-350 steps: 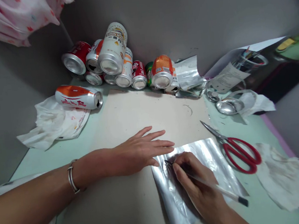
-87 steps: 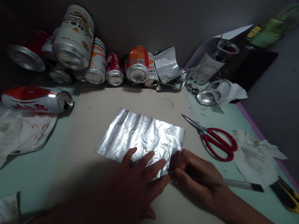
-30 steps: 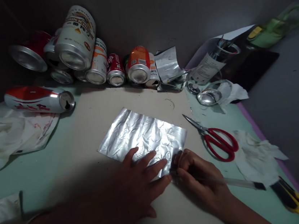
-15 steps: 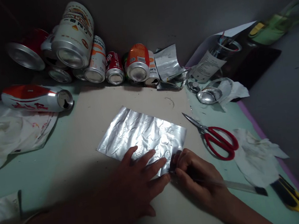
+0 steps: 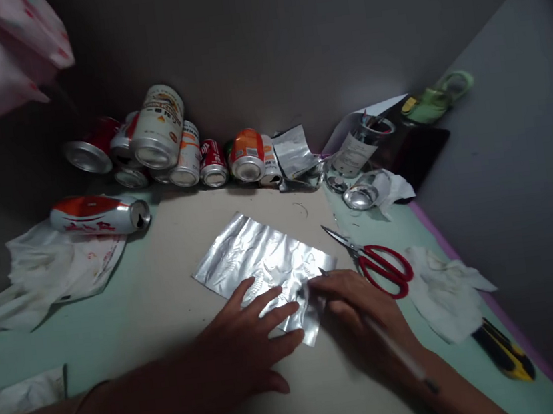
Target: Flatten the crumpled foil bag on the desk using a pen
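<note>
A silver metal sheet [image 5: 261,242], embossed with wavy ridges and rounded marks, lies on the pale board [image 5: 164,274]. My left hand [image 5: 252,334] rests on its near edge, fingers spread flat. In my right hand [image 5: 364,304] is a slim, pale rod with a dark end [image 5: 400,356], blurred in part. Its working tip is hard to make out near the sheet's right side, where my fingers are bent over the metal. Just beyond my right hand lie red-handled scissors [image 5: 361,251], blades slightly apart or closed, I cannot tell.
Several drink cans [image 5: 247,157] line the wall, with folded metal pieces [image 5: 294,154] beside them. A dented can [image 5: 99,215] lies left on tissue [image 5: 38,276]. To the right are a jar [image 5: 350,151], cut can ends [image 5: 358,197], crumpled tissue [image 5: 446,293] and a yellow-black utility knife [image 5: 503,350].
The camera view has tilted up. My right hand has moved up along the sheet's right side, onto the metal, and the rod's angle is steeper. My left hand stays spread on the sheet.
</note>
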The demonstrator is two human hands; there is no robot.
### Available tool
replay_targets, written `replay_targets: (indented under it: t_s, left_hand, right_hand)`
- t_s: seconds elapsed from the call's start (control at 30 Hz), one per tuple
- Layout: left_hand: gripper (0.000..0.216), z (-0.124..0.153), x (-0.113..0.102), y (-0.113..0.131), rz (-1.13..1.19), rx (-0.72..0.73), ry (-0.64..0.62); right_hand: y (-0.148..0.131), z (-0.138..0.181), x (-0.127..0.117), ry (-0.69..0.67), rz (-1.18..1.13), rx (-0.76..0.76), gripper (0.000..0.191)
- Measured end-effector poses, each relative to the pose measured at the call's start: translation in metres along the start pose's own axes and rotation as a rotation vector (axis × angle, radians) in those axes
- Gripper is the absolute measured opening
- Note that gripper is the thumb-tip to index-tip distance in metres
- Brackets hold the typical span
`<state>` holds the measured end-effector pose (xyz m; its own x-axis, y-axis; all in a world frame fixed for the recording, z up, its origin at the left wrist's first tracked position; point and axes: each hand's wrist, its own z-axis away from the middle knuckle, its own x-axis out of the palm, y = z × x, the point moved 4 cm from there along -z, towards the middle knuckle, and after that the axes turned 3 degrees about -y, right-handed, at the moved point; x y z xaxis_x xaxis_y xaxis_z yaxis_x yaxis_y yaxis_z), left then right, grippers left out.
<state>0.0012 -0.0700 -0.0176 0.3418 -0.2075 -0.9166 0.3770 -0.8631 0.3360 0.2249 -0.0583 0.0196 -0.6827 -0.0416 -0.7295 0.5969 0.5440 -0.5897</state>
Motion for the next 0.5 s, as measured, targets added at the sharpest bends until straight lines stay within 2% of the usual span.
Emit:
replay_targets:
  t_s: [0.1, 0.17, 0.27, 0.33, 0.43, 0.5]
  left_hand:
    - [0.037, -0.004, -0.014, -0.006, 0.123, -0.025, 0.021]
    - [0.034, -0.007, -0.022, -0.012, 0.195, -0.065, 0.044]
    - [0.038, -0.011, -0.024, -0.022, 0.241, -0.138, 0.038]
    - [0.040, -0.012, -0.023, -0.027, 0.291, -0.141, 0.032]
    - [0.047, -0.012, -0.023, -0.031, 0.376, -0.097, 0.089]
    - [0.054, -0.011, -0.022, -0.034, 0.415, -0.100, 0.096]
  right_hand:
    - [-0.003, 0.012, 0.007, -0.118, 0.335, -0.210, 0.030]
    - [-0.007, 0.022, 0.011, -0.174, 0.400, -0.268, 0.029]
    - [-0.024, 0.031, 0.012, -0.210, 0.331, -0.330, 0.029]
    - [-0.038, 0.032, 0.011, -0.287, 0.249, -0.372, 0.030]
    - [-0.049, 0.023, 0.012, -0.408, 0.118, -0.338, 0.033]
    - [-0.055, 0.015, 0.013, -0.425, 0.040, -0.308, 0.034]
